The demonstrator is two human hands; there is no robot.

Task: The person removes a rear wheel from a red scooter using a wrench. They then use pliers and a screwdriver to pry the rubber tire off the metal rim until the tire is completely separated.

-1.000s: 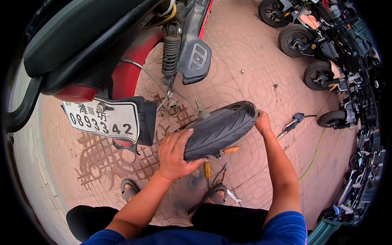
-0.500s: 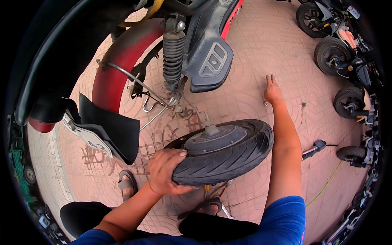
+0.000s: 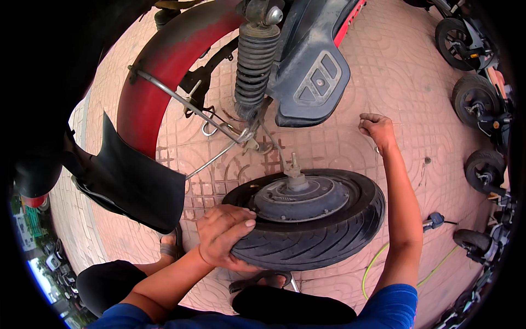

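Since the earlier frame, half a second back, the black rubber scooter wheel with its grey metal hub motor [image 3: 307, 216] has come lower and flatter, now lying nearly horizontal at centre, near the person's knees; the right hand [image 3: 377, 127] has travelled further out to the far right.

Left hand [image 3: 223, 234] is clamped over the wheel's near-left tread, fingers curled on top, thumb underneath, and is the only hand on it. Right hand is off the wheel, fingers loosely curled at the pink patterned paving [image 3: 394, 71]; whether it pinches some small part cannot be told.

Stub axle [image 3: 294, 164] stands upright from the hub, just below the grey coil shock absorber [image 3: 253, 60] and red curved mudguard [image 3: 143, 93] of the raised scooter.

Assessment: the hub motor likely makes this wheel heavy and centre-weighted; the tyre is firm, ribbed, not slippery. One-sided holding invites tipping. Best purchase is two hands on opposite tread edges, clear of the axle.
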